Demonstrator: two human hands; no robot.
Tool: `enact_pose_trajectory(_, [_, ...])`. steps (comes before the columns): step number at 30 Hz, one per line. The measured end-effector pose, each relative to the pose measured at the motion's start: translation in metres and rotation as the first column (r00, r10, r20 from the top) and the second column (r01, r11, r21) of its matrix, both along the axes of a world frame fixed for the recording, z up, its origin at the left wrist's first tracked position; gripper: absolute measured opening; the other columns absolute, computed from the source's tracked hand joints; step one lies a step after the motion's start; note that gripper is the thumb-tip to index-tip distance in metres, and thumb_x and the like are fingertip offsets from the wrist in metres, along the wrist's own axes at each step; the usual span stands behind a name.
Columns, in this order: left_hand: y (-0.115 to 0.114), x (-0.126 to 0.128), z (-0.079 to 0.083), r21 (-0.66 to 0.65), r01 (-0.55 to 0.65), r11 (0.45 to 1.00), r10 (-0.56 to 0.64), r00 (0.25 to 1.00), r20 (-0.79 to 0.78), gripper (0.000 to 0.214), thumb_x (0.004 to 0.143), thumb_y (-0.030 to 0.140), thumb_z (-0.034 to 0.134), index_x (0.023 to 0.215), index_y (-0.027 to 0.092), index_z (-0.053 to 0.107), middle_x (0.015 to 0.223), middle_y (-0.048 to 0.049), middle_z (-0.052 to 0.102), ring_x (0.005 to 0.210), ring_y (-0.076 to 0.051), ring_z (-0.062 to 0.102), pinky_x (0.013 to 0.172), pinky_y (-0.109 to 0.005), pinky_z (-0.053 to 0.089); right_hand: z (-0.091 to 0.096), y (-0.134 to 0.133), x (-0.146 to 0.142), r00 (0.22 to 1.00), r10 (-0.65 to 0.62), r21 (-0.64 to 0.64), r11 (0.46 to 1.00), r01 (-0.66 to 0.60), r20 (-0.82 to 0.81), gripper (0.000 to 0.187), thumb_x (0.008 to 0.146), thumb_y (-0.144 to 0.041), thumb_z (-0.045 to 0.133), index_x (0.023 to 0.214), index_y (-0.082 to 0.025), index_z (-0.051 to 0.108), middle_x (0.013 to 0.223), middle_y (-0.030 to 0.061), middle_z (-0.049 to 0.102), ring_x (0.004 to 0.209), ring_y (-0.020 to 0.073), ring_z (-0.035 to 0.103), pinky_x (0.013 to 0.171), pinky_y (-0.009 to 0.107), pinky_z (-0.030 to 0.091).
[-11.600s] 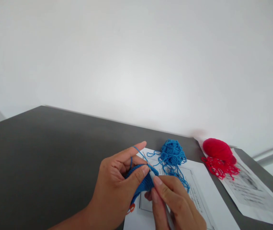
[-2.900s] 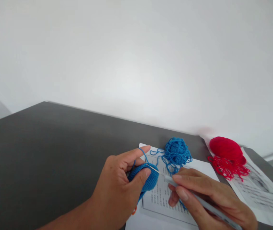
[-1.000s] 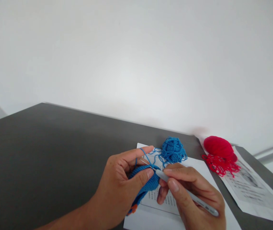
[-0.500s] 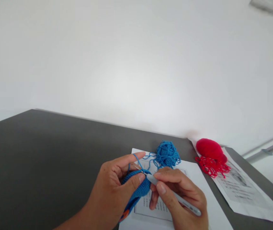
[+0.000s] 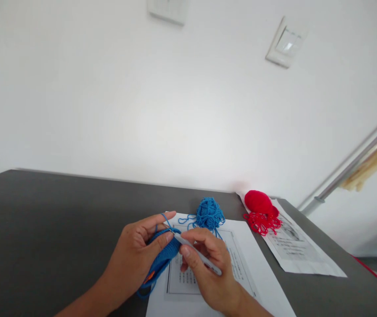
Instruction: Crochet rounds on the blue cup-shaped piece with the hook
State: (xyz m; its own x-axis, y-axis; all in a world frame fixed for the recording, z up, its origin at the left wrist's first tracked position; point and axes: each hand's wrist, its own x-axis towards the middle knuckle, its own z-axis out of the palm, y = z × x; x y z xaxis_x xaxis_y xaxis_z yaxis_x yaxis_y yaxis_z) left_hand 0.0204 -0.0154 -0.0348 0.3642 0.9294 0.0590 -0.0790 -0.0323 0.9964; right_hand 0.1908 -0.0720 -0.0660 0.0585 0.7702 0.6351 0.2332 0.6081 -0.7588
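Observation:
My left hand [image 5: 135,257] grips a blue crocheted piece [image 5: 162,257] between thumb and fingers, with blue strand looped over the forefinger. An orange marker shows at the piece's lower edge. My right hand [image 5: 210,273] pinches a white crochet hook [image 5: 197,254], whose tip meets the top edge of the piece. A tangled ball of blue yarn [image 5: 209,213] lies just beyond both hands, and its strand runs to the work. Both hands hover over a printed sheet [image 5: 241,273] on the dark grey table [image 5: 49,220].
A red crocheted piece with loose red yarn [image 5: 260,210] sits on a second printed sheet [image 5: 294,251] at the right. The table's right edge runs near that sheet. A white wall with two switch plates rises behind, and a metal rail slants at far right.
The view has tilted up and shifted, so hands and yarn sit lower and further left. My right hand has slid closer to the piece, the hook tip staying at its edge.

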Motion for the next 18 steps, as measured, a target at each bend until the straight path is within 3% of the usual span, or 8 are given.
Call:
enact_pose_trajectory(5, [0.0023, 0.0015, 0.0008, 0.034, 0.001, 0.999, 0.000, 1.000, -0.004, 0.059, 0.076, 0.041, 0.080, 0.126, 0.010, 0.075, 0.086, -0.0068, 0.081, 0.071, -0.017, 0.067, 0.062, -0.022, 0.051, -0.0023, 0.0004, 0.0011, 1.000, 0.011, -0.009, 1.000, -0.011, 0.014, 0.014, 0.098, -0.026, 0.065, 0.110, -0.022, 0.071, 0.081, 0.0008, 0.067, 0.055, 0.0091, 0.064, 0.051, 0.020, 0.055])
enact_pose_trajectory(18, [0.0038, -0.0003, -0.0057, 0.081, 0.003, 0.997, 0.003, 0.998, -0.070, 0.060, 0.080, 0.048, 0.075, 0.125, 0.010, 0.074, 0.080, -0.0028, 0.078, 0.076, -0.019, 0.069, 0.068, -0.024, 0.053, -0.0024, 0.0004, 0.0004, 0.997, -0.018, 0.008, 1.000, 0.017, 0.071, 0.016, 0.097, -0.029, 0.066, 0.111, -0.022, 0.070, 0.082, 0.0009, 0.067, 0.056, 0.0079, 0.058, 0.052, 0.020, 0.050])
